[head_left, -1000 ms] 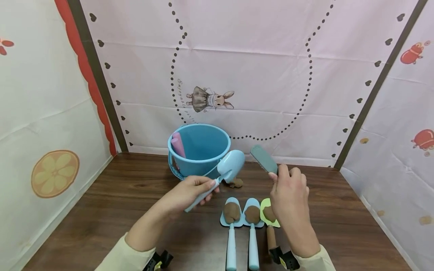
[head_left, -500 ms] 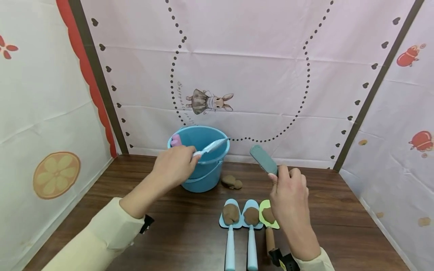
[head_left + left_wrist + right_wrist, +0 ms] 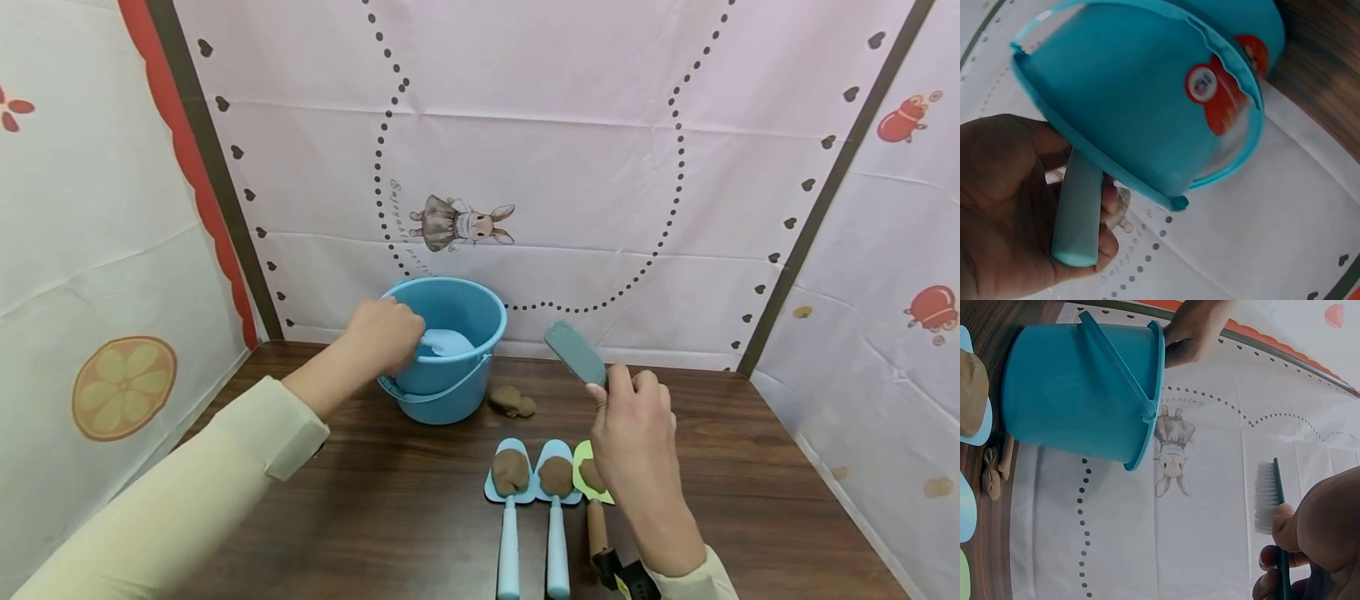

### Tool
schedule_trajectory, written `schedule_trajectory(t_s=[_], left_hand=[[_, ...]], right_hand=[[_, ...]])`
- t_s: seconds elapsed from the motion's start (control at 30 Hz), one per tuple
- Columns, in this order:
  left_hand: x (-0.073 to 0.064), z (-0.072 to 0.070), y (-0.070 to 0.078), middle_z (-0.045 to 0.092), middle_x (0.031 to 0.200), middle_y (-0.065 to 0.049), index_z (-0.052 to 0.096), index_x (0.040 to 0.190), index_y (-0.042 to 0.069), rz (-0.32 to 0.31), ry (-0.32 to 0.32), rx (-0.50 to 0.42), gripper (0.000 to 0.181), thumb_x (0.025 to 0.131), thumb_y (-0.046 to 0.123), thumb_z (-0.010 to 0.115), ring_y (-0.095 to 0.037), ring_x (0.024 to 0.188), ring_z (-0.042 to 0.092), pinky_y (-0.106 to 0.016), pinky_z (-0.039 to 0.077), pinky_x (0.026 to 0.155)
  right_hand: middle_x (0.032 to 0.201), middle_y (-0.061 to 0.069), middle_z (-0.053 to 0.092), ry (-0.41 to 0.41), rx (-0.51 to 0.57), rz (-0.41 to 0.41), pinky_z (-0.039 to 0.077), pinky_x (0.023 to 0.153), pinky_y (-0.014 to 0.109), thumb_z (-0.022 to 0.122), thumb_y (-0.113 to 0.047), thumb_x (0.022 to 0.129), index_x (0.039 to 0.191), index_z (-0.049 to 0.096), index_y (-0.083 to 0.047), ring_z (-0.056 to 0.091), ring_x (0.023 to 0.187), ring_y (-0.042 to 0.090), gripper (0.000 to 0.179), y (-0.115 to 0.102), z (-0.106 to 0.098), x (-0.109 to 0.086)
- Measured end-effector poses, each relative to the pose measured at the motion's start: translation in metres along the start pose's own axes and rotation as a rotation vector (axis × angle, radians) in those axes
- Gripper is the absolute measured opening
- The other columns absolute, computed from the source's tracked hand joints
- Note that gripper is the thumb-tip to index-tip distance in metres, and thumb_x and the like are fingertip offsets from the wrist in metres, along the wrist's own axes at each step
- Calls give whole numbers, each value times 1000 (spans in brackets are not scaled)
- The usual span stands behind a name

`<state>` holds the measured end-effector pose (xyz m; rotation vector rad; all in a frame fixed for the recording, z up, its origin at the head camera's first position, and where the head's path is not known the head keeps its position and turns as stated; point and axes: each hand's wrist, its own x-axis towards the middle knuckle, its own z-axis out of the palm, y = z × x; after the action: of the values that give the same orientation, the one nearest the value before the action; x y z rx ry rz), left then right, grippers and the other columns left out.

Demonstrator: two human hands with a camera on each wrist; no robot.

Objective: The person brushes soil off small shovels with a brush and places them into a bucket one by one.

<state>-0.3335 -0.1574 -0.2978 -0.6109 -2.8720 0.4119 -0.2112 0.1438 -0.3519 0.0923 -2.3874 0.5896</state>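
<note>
My left hand [image 3: 382, 333] holds a light blue toy shovel [image 3: 446, 342] at the left rim of a blue bucket [image 3: 442, 408]. The shovel's blade dips inside the bucket's mouth, and its pale handle [image 3: 1079, 206] lies across my palm in the left wrist view. To the right, my right hand [image 3: 637, 450] grips a green brush [image 3: 574, 350] raised above the table. White bristles [image 3: 1266, 497] show on it in the right wrist view. My left hand hides most of the bucket's left rim.
Two light blue shovels [image 3: 508, 542] and a yellow-green one [image 3: 596, 525] with a brown handle lie side by side, each bearing a brown lump [image 3: 510, 472]. More brown lumps [image 3: 510, 402] sit beside the bucket on the wooden table [image 3: 420, 517]. Printed cloth walls [image 3: 585, 192] surround it.
My left hand has carried the shovel up and leftward to the bucket, and its blade has gone down inside the rim. The right hand with the brush has barely moved.
</note>
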Motion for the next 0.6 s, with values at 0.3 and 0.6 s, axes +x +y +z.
schedule_trajectory(t_s=[0.3,0.6], left_hand=[[27,-3,2,72,93,-12,74,102,8,41,-135,86,12,96,15,67,-30,81,66,-63,53,86],[39,-6,8,72,95,-11,73,112,7,19,-286,100,19,97,15,67,-25,78,65,-52,59,79]], right_hand=[[83,14,44,-15,-9,6,35,63,43,60,-27,101,104,57,0,43,74,32,28,-1,0,0],[82,13,44,-27,-16,1,35,63,42,59,-28,101,101,56,-1,42,73,31,27,-3,0,-1]])
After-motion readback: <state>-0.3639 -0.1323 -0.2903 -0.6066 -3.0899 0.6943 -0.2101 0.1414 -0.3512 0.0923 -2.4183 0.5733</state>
